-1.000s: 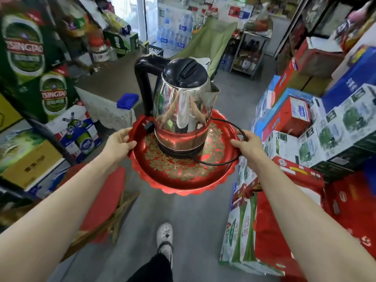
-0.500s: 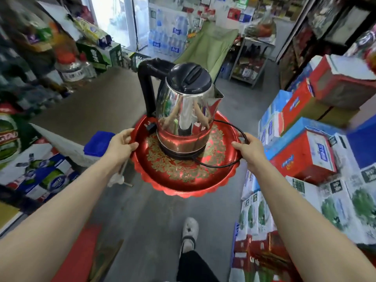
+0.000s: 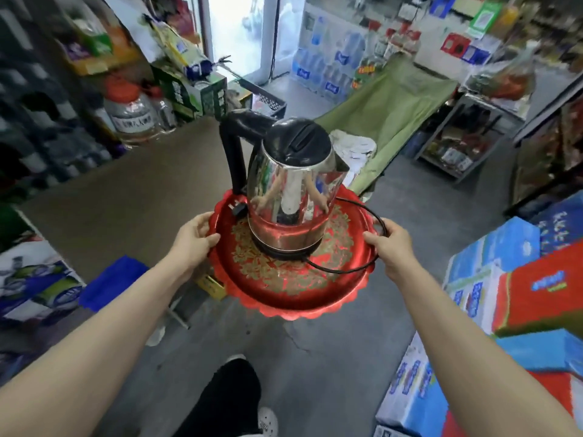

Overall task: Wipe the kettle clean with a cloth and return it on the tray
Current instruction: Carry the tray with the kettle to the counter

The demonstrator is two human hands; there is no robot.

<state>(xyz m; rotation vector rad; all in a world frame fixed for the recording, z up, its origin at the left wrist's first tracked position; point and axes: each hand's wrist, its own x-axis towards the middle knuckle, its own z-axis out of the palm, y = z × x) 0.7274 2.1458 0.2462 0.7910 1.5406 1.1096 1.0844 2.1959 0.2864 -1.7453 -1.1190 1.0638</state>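
The steel kettle stands upright on the red tray, with its black cord looped beside it. Your left hand and right hand grip opposite rims. You have turned toward the brown desk, so setting down likely comes next. The blue cloth lies at its near corner. Stacked boxes crowd your right.

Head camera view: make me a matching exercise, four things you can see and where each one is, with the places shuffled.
Things:
1. kettle
2. power cord
3. blue cloth
4. left hand

Places:
A. grips the red tray by its rim
B. lies off the red tray, to its left
C. stands upright on the red tray
D. loops along the red tray's right side

Pairs: 1-C, 2-D, 3-B, 4-A
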